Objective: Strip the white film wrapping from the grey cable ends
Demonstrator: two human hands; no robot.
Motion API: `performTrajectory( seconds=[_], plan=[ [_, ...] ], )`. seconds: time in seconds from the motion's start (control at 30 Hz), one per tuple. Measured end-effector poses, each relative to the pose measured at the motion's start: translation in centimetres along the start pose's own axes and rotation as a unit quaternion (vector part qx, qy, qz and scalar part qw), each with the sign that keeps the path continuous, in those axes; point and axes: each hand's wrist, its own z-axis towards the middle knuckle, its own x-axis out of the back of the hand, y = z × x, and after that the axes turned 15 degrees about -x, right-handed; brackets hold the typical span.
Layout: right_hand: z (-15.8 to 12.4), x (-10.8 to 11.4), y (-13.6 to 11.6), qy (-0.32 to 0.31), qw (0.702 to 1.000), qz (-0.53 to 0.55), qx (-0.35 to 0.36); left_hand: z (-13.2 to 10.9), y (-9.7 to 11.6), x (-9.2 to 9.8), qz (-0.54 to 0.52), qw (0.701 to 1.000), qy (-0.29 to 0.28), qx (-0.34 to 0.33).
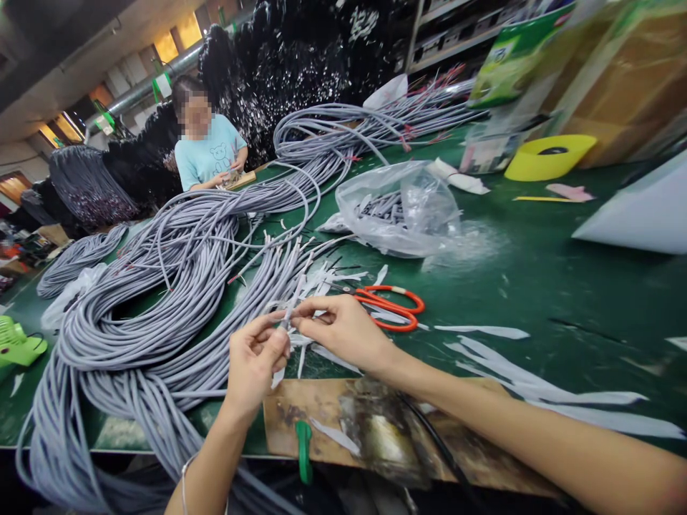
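Observation:
My left hand (256, 359) and my right hand (340, 329) meet over the near edge of the green table (563, 286). Both pinch the stripped end of one grey cable (285, 320), with thin white strands showing between the fingertips. That cable runs back into a large heap of coiled grey cables (161, 286) on the left. Orange-handled scissors (391, 306) lie just right of my right hand. A stained brown board (322, 418) sits under my hands at the table edge.
White paper-like strips (537, 386) litter the table to the right. A clear plastic bag (402, 207) holds cut pieces. A yellow tape dispenser (547, 156) and cardboard boxes (617, 79) stand far right. A person in a light blue shirt (207, 154) works across the table.

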Motion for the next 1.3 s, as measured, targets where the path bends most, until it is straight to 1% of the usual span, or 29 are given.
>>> performTrajectory(
  seconds=[0.07, 0.17, 0.23, 0.27, 0.33, 0.57, 0.77, 0.83, 0.93, 1.1, 1.17, 1.23, 1.3],
  plan=[
    [-0.2, 0.1, 0.0, 0.039, 0.999, -0.003, 0.033, 0.0, 0.0, 0.1, -0.008, 1.000, 0.005, 0.004],
    [-0.8, 0.3, -0.3, 0.094, 0.985, -0.026, 0.142, 0.1, 0.0, 0.0, -0.009, 1.000, 0.016, 0.009],
    [-1.0, 0.3, -0.4, 0.104, 0.970, -0.052, 0.213, 0.1, 0.0, -0.1, -0.011, 1.000, 0.014, 0.012],
    [-1.1, 0.3, -0.4, 0.105, 0.964, -0.064, 0.234, 0.0, 0.0, -0.1, -0.011, 1.000, 0.014, 0.012],
    [-1.1, 0.3, -0.3, 0.106, 0.961, -0.080, 0.244, 0.0, 0.0, -0.2, -0.005, 1.000, 0.015, 0.013],
    [-0.6, 0.2, 0.1, 0.107, 0.970, -0.069, 0.205, 0.0, -0.1, -0.3, 0.022, 0.999, 0.008, 0.026],
    [-0.7, 0.2, -0.1, 0.110, 0.971, -0.065, 0.201, -0.1, 0.1, -0.4, 0.039, 0.999, 0.001, 0.025],
    [-0.7, 0.2, -0.1, 0.111, 0.974, -0.058, 0.189, -0.1, 0.1, -0.4, 0.048, 0.999, 0.001, 0.026],
    [-0.6, 0.2, -0.1, 0.105, 0.983, -0.033, 0.144, -0.2, 0.1, -0.4, 0.052, 0.998, -0.003, 0.028],
    [-0.3, 0.2, -0.2, 0.087, 0.995, 0.016, 0.033, -0.1, 0.2, -0.4, 0.034, 0.999, 0.000, 0.014],
    [-0.2, 0.2, -0.3, 0.074, 0.997, 0.013, 0.010, -0.1, 0.3, -0.3, 0.023, 1.000, -0.001, 0.011],
    [0.1, 0.1, -0.2, 0.057, 0.998, -0.002, -0.001, -0.1, 0.3, -0.1, 0.006, 1.000, -0.006, 0.014],
    [0.4, 0.1, 0.0, 0.053, 0.998, -0.020, -0.011, -0.1, 0.2, 0.1, -0.015, 1.000, -0.013, 0.013]
  ],
)
